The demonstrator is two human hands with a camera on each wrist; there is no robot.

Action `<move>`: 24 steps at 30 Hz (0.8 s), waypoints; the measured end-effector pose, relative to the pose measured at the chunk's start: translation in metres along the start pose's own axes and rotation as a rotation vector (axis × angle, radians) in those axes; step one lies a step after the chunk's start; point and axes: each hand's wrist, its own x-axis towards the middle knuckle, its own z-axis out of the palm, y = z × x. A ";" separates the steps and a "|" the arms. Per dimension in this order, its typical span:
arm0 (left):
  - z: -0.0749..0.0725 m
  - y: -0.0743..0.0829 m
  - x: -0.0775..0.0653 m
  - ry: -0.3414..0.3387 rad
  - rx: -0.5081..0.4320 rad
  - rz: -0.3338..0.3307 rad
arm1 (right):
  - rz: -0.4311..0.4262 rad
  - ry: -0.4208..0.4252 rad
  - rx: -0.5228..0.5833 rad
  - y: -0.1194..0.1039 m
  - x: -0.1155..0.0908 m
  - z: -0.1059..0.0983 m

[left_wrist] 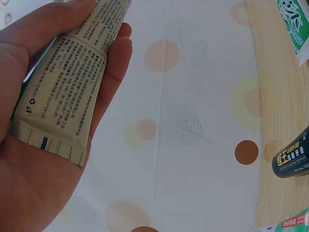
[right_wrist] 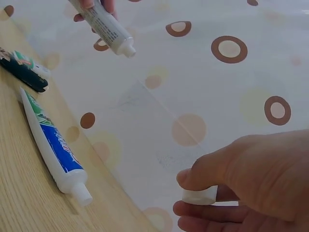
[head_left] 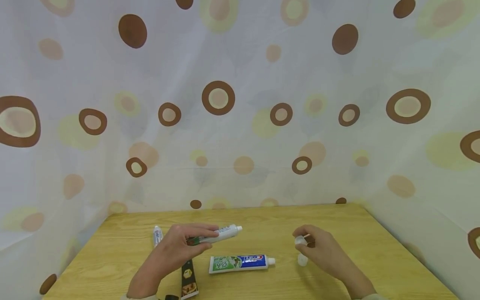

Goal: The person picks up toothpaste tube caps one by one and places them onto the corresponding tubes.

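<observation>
While the left hand point(head_left: 172, 250) is curling fingers and thumb round a pale tube point(head_left: 226, 233), its nozzle point(right_wrist: 128, 50) bare and pointing roughly to three o'clock, the right hand point(head_left: 322, 250) is pinching a white cap point(right_wrist: 199, 196) between thumb and fingers, well apart from it. One blue-and-green tube point(head_left: 241, 263) is lying on the table point(head_left: 273, 221), narrow tip to three o'clock; taking it as clock centre in the head view, the pale tube is being held towards twelve, a second cap point(head_left: 302, 260) is showing at three, just below the right hand, a black tube point(head_left: 188, 279) is lying at nine, and a white tube point(head_left: 158, 235), partly hidden, at ten. Judging progress: uncapping of the pale tube is looking complete; any refitting is standing undone. Whether the black tube is wearing its cap is not showing clearly.
</observation>
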 end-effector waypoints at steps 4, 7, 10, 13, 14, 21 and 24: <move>0.000 0.001 0.000 -0.009 -0.002 -0.002 | -0.021 -0.011 0.025 -0.003 0.001 0.001; 0.000 0.003 0.000 -0.016 0.003 -0.007 | -0.045 0.005 0.013 -0.004 0.002 0.002; 0.000 0.003 0.001 -0.023 0.001 -0.011 | -0.061 0.039 -0.005 -0.006 0.003 0.003; 0.000 0.004 0.002 -0.027 0.004 -0.012 | -0.060 0.077 -0.004 -0.008 0.003 0.005; 0.001 0.004 0.002 -0.028 0.004 -0.006 | -0.057 0.087 0.002 -0.008 0.003 0.005; 0.002 0.005 0.004 -0.032 -0.006 0.028 | -0.061 0.111 0.042 -0.014 0.001 0.008; 0.003 0.006 0.004 -0.037 -0.022 0.014 | -0.105 0.108 0.032 -0.014 0.000 0.009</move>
